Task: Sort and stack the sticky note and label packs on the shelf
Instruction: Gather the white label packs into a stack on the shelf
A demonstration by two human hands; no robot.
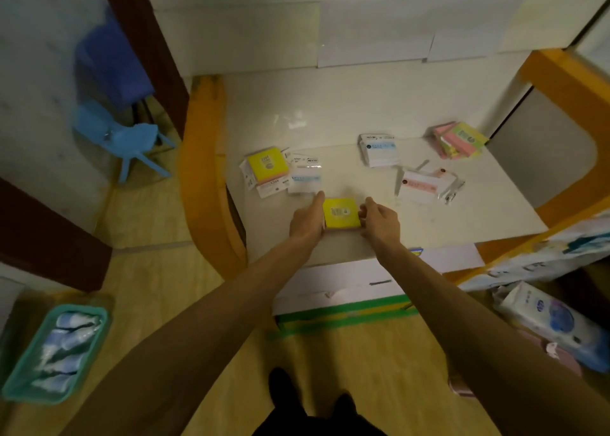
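**Square the yellow pack before you stack it**

Your left hand (pixel 308 219) and right hand (pixel 379 221) press the sides of the yellow pack (pixel 341 212), gripping it between them at the centre of the frame, low over the shelf (pixel 363 112). Keep its edges level and carry it to the matching yellow pack (pixel 267 165) up and to the left; set it squarely on top so the pile won't slide. Label packs (pixel 378 150) lie apart, upper right.

The teal basket (pixel 19 392), lower left, holds blue-and-white wrapped packets; what they are is unclear.
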